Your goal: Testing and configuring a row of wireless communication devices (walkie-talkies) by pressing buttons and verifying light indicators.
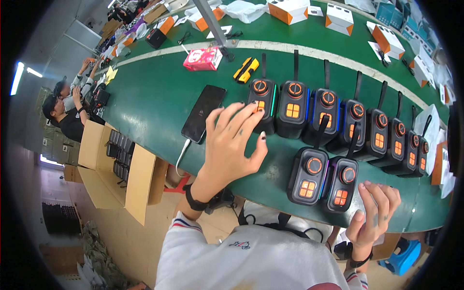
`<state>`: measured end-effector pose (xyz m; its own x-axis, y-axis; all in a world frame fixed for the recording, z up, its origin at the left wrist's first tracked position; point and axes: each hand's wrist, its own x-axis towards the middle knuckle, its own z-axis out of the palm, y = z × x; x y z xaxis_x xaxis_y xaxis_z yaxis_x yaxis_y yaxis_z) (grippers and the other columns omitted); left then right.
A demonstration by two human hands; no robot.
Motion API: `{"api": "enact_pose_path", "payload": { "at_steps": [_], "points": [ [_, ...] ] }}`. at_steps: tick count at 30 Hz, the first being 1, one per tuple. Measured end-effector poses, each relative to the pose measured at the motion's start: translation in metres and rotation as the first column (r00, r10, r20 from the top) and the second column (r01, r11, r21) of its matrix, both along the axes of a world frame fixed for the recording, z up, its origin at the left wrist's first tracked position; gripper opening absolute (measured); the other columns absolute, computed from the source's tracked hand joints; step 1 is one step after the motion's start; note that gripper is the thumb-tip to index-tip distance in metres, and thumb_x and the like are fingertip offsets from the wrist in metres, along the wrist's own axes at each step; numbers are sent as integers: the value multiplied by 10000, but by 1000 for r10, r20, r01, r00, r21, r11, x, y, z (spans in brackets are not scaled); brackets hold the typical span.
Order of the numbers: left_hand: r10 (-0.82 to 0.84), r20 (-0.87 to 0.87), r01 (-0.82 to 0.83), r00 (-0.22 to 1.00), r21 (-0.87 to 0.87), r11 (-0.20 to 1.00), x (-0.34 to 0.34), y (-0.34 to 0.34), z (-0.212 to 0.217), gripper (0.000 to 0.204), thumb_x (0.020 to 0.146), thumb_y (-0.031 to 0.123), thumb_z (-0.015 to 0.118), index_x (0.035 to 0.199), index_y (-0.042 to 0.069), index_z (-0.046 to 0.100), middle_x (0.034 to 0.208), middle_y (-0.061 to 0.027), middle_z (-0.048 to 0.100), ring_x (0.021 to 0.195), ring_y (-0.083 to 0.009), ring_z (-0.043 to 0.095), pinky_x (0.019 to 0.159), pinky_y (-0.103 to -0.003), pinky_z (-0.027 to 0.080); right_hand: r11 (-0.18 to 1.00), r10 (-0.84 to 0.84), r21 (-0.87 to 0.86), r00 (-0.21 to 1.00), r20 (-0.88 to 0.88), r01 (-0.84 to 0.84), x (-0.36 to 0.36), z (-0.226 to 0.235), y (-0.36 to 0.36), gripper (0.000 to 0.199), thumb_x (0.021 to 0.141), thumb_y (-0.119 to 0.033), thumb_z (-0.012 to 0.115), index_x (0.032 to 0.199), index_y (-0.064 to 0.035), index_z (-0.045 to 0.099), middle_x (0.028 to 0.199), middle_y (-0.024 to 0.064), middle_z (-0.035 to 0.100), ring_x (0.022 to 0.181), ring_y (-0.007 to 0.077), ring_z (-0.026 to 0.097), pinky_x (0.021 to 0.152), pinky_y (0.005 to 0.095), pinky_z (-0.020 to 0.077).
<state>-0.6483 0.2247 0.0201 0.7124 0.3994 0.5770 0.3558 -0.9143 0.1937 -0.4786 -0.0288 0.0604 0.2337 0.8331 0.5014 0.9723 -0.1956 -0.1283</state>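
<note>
My left hand (231,145) hovers with fingers spread over the green table (154,92). Its fingertips reach the leftmost black device with orange buttons (261,104) in a long row of several such devices (348,121). Two more of these devices (307,175) (341,183) stand in front of the row, near the table's front edge. My right hand (374,212) is open, palm up, at that edge just right of the front pair. It holds nothing.
A black phone (203,113) with a white cable lies left of my left hand. A pink packet (202,58), a yellow-black tool (245,69) and white-orange boxes (338,18) sit farther back. An open cardboard box (118,166) stands on the floor at left. Other people work at far left.
</note>
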Motion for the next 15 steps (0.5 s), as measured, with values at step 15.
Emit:
{"api": "enact_pose_path", "payload": {
  "at_steps": [15],
  "points": [
    [-119, -47, 119, 992, -7, 993, 41, -20, 11, 458, 665, 116, 625, 1110, 14, 594, 1112, -93, 584, 1066, -267, 518, 977, -447, 328, 994, -102, 34, 994, -30, 103, -1, -7, -10, 351, 890, -257, 443, 1048, -25, 654, 1088, 94, 584, 964, 291, 498, 851, 455, 375]
  ]
}}
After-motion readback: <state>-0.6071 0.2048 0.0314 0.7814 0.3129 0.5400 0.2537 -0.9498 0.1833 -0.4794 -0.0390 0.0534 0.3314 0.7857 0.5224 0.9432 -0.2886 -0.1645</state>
